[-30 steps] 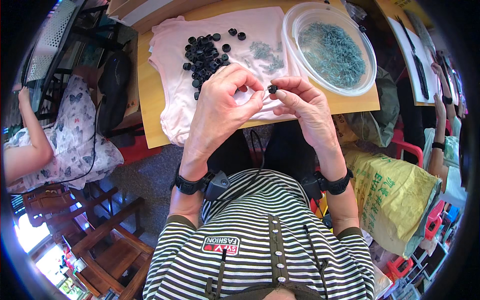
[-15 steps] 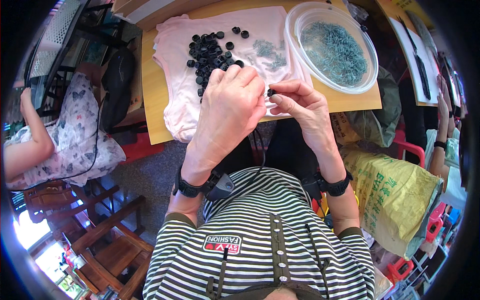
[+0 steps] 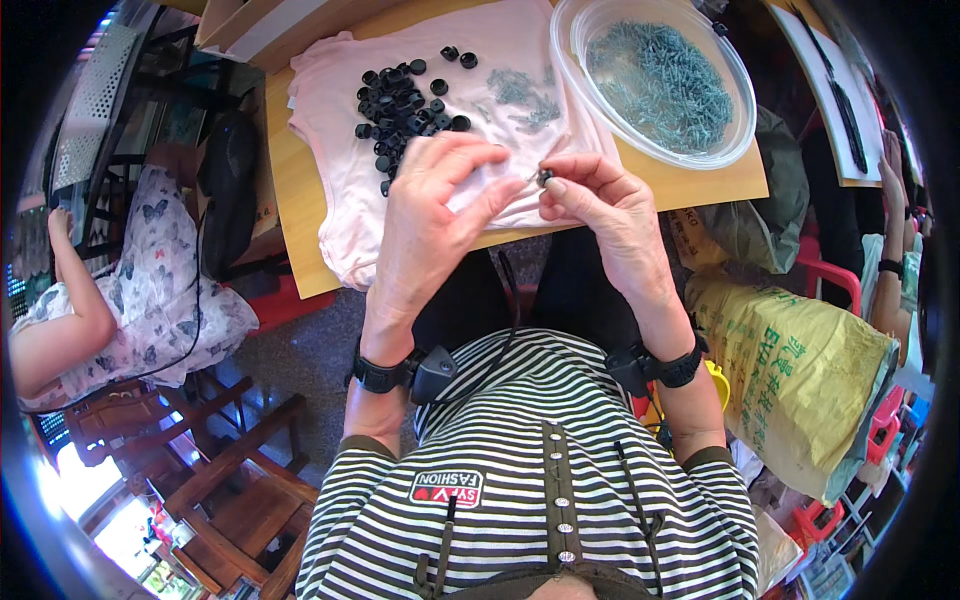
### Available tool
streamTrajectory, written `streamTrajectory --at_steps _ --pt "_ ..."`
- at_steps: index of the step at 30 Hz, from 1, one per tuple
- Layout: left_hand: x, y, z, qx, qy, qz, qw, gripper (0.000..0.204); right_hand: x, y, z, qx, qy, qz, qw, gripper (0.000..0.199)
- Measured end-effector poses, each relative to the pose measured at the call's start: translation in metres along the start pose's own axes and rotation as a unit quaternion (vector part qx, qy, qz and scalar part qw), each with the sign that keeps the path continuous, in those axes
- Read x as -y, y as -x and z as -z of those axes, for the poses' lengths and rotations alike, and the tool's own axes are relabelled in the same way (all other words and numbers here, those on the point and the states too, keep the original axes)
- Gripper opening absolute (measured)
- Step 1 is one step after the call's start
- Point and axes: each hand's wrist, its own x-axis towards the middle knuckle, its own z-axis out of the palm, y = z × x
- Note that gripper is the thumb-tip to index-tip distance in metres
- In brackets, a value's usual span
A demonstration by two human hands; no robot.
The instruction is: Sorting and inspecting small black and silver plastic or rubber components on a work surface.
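My right hand (image 3: 610,200) pinches a small round black knob (image 3: 545,177) between thumb and fingertips, above the near edge of the cloth. A thin metal bit, apparently a screw, seems to stick out of the knob's left side. Close by on the left, my left hand (image 3: 430,205) has its thumb and forefinger spread apart. Its thumb tip is right beside the knob, and nothing shows in its fingers. A heap of black knobs (image 3: 400,105) lies on a pale pink cloth (image 3: 335,130). To the heap's right is a loose scatter of small screws (image 3: 512,87).
A clear round tub (image 3: 745,125) of screws stands at the table's right. The wooden table (image 3: 300,245) ends just before my lap. A cardboard box (image 3: 290,30) sits at the back left. Yellow sack (image 3: 790,370) at right; people sit on both sides.
My left hand has opened, its thumb and forefinger parting beside the knob. My right hand keeps its pinch on the knob. The whole view has shifted slightly.
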Motion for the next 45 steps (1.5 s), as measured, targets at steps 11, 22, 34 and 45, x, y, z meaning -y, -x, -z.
streamTrajectory --at_steps 11,22,34,45 --pt "0.02 -0.006 -0.015 -0.017 -0.194 -0.017 0.981 0.024 0.004 0.001 -0.003 -0.023 0.022 0.038 0.999 0.026" --pt "-0.004 0.005 -0.017 -0.028 0.229 0.043 0.972 0.023 0.013 0.01 -0.023 -0.007 0.2 0.199 0.959 0.017" --pt "-0.017 0.021 -0.014 -0.053 0.385 0.084 0.918 0.026 0.015 0.017 -0.018 0.037 -0.096 0.065 0.993 0.025" --pt "-0.023 0.02 -0.008 -0.063 0.26 0.032 0.963 0.025 0.007 0.012 -0.01 0.078 -0.202 0.007 0.976 0.028"
